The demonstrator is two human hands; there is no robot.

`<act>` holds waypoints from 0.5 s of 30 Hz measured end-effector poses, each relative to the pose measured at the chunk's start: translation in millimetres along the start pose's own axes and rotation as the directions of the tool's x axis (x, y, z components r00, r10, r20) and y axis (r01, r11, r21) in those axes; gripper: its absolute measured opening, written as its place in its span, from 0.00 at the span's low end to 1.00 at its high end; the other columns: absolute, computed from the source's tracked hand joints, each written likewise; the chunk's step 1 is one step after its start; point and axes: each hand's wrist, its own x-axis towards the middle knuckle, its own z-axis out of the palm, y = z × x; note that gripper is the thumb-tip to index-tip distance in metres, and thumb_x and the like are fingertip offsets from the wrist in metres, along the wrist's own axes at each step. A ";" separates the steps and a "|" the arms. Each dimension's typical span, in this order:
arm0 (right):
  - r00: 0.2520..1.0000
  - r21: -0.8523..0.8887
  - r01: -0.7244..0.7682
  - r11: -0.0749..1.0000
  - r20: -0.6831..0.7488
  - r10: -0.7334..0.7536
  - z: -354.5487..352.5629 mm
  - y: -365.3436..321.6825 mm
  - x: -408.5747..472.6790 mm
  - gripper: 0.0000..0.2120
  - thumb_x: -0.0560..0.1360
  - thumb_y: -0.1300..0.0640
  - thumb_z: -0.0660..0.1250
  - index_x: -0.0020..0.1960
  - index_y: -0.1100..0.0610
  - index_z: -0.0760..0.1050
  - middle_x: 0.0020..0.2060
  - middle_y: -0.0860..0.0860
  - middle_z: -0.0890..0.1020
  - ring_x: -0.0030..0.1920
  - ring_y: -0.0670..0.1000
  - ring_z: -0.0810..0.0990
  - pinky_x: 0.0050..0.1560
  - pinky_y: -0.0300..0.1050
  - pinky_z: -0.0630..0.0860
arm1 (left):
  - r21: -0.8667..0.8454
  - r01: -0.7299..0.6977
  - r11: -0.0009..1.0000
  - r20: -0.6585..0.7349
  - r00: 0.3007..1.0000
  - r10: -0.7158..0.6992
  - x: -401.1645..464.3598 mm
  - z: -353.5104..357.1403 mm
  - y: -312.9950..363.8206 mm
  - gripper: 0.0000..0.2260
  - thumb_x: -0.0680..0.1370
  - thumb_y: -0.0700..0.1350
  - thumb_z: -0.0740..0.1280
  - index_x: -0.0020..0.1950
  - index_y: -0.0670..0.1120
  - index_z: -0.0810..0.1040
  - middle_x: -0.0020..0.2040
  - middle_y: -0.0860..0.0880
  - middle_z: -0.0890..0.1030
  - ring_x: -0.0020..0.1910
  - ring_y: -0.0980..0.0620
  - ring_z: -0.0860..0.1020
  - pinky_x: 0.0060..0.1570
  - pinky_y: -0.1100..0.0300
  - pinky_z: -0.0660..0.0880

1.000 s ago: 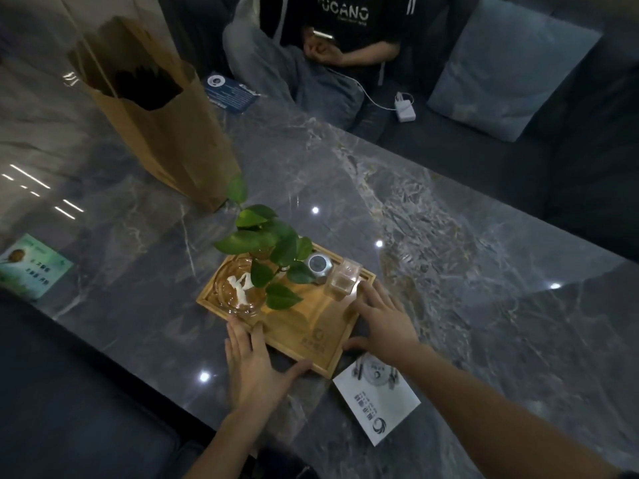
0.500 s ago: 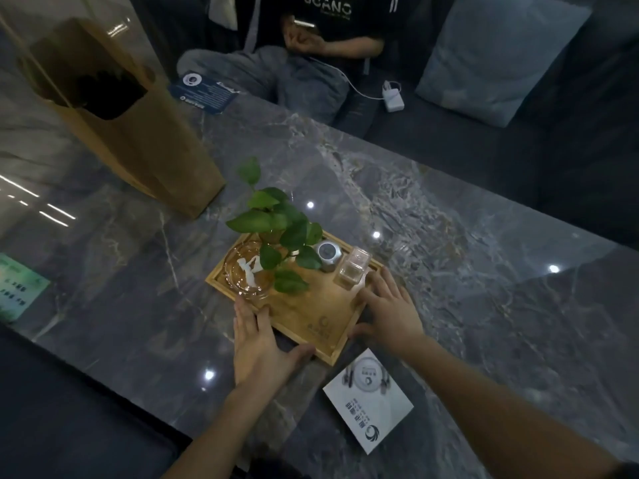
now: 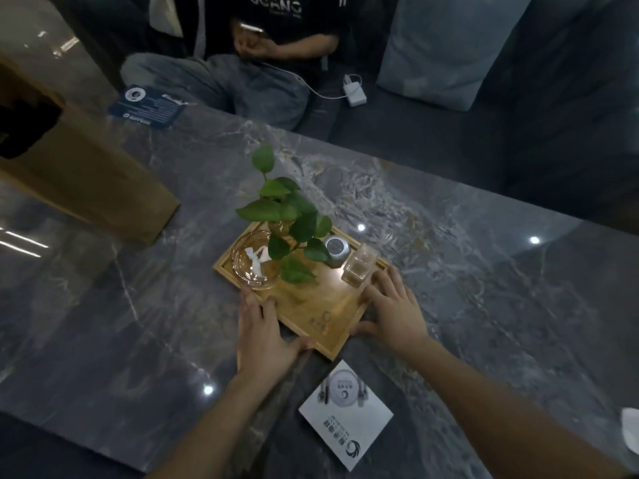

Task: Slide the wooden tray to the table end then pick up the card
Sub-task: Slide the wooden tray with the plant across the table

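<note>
A wooden tray (image 3: 321, 316) lies on the grey marble table (image 3: 449, 271). It carries a glass ashtray (image 3: 254, 259), a leafy plant (image 3: 294, 219), a small round device (image 3: 335, 247) and a square glass (image 3: 359, 266). My left hand (image 3: 262, 333) presses flat on the tray's near left edge, thumb hooked round the near rim. My right hand (image 3: 394, 309) grips the tray's right edge. A white card (image 3: 345, 413) lies on the table just in front of the tray, apart from both hands.
A brown paper bag (image 3: 86, 171) stands at the left. A dark blue card (image 3: 148, 107) rests near the far edge. A person sits on the sofa beyond the table, beside a white charger (image 3: 354, 91) and a cushion (image 3: 446, 46).
Both hands have stayed on the tray and it has slid away from me across the table. The gap between the tray and the white card has grown.
</note>
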 end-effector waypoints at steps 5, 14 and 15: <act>0.998 0.036 -0.040 0.999 -0.037 0.041 -0.7 14.9 -6.3 0.38 0.63 0.30 0.69 0.68 0.48 0.68 0.78 0.52 0.58 0.79 0.59 0.44 0.76 0.59 0.54 | 0.039 -0.030 0.999 0.040 0.999 0.028 11.5 4.4 13.7 0.47 0.60 0.70 0.73 0.69 0.46 0.62 0.80 0.36 0.40 0.79 0.41 0.38 0.79 0.45 0.46; 0.990 0.084 -0.093 0.992 -0.096 0.101 0.1 40.2 -20.8 0.34 0.62 0.29 0.68 0.61 0.47 0.71 0.77 0.52 0.60 0.79 0.59 0.45 0.74 0.61 0.59 | 0.075 -0.100 0.992 0.085 0.992 0.094 19.4 10.4 39.9 0.48 0.59 0.72 0.72 0.71 0.49 0.61 0.80 0.37 0.41 0.80 0.41 0.41 0.79 0.45 0.46; 0.989 0.085 -0.103 0.991 -0.100 0.112 -0.3 43.7 -23.1 0.33 0.62 0.28 0.68 0.60 0.47 0.71 0.77 0.52 0.60 0.79 0.59 0.45 0.73 0.61 0.60 | 0.072 -0.108 0.992 0.092 0.991 0.101 20.6 12.0 43.8 0.49 0.59 0.72 0.72 0.71 0.49 0.61 0.80 0.37 0.41 0.80 0.41 0.40 0.79 0.45 0.46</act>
